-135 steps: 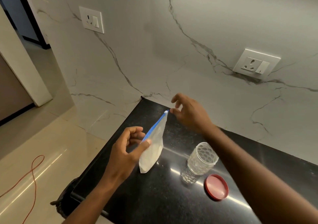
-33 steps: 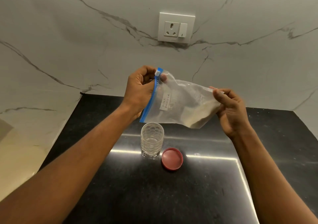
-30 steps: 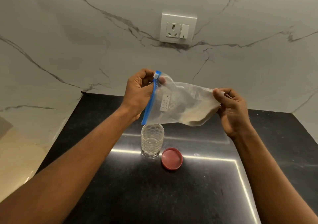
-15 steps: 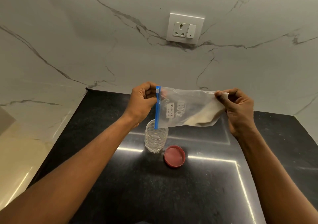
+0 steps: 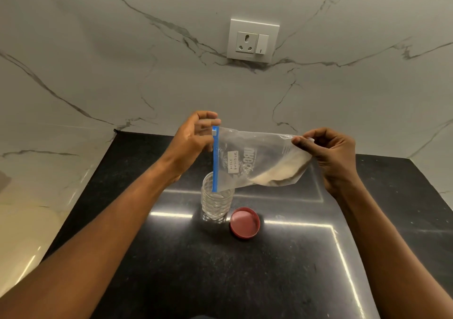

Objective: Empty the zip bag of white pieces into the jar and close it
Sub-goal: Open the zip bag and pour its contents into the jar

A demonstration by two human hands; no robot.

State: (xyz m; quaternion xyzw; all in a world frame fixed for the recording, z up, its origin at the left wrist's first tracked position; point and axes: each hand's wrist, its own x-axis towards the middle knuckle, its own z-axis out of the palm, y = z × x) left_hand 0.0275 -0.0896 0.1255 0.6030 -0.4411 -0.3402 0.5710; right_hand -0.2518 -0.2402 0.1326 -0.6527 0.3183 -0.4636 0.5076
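Holding zip bag (image 5: 255, 161) sideways in air between my two hands, above black counter (image 5: 220, 282). My left hand (image 5: 193, 142) pinches blue zipper end (image 5: 215, 159), strip vertical, lower tip over mouth of clear jar (image 5: 216, 199). My right hand (image 5: 331, 154) grips bag's bottom edge, raised. White contents (image 5: 279, 174) gathered toward right-hand end. Label reads "MILK POWDER". Red lid (image 5: 245, 223) flat on counter just beside jar, to its right
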